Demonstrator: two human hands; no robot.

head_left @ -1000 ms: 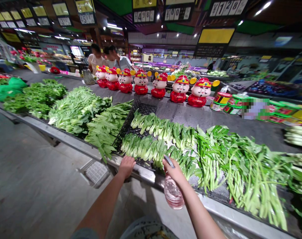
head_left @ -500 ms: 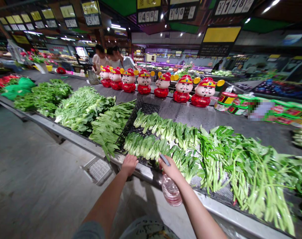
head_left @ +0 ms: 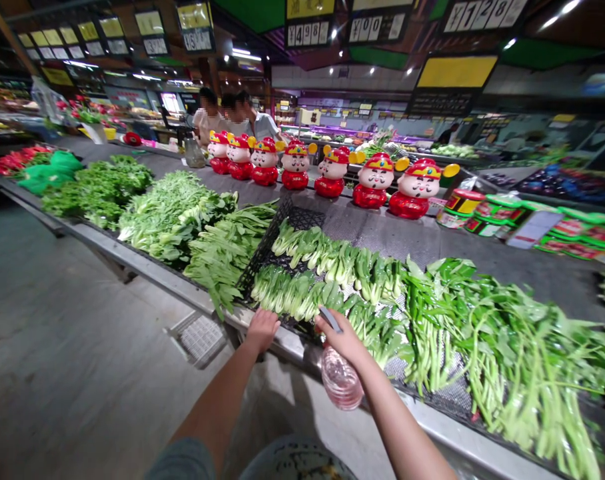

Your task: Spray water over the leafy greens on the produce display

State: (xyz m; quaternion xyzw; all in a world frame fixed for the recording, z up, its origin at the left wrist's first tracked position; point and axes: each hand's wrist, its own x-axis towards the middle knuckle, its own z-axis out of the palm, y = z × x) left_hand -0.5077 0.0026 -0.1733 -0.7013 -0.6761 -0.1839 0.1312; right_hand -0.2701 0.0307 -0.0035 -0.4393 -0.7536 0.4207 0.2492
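My right hand and pink bottle shifted slightly left along the bok choy; my view panned left.

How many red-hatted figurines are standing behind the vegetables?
7 figurines, in one row: three close together at the left, one in the middle, three at the right, the last nearest the stacked tubs. I see none hidden.

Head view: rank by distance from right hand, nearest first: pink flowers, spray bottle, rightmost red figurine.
1. Spray bottle: held in the right hand.
2. Rightmost red figurine: ahead and to the right.
3. Pink flowers: well beyond, far to the left.
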